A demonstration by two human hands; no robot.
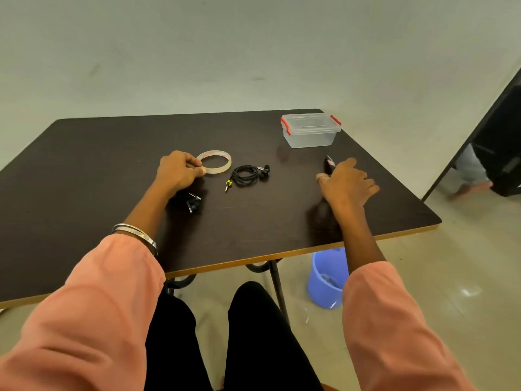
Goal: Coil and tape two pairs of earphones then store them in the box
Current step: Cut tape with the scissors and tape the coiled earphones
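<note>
**Both hands out on the bench, tape in the left**

Two peach sleeves (93, 320) fill the near edge of the view, above black-clad legs (253, 334). A metal bangle (138, 235) sits on the left wrist. The left hand (177, 172) lies on the dark bench (98, 165), its fingers (194, 166) curled and pinching the near rim of a clear tape roll (215, 162). Just under that wrist lies one pair of earphones (189, 203), partly hidden by the forearm. A second pair of earphones (249, 174), already coiled, rests just right of the tape, between the two hands, its plug (227, 186) pointing toward the person. The right hand (346, 182) has its fingers (369, 183) loosely spread, while thumb and forefinger seem to hold a small dark tool (329, 163); whether it is truly gripped cannot be told. Beyond the right-hand fingers, apart from them, stands the clear box (310, 131), lid on, red clips at its ends. A blue bucket (327, 280) stands on the floor beneath the bench edge.
</note>
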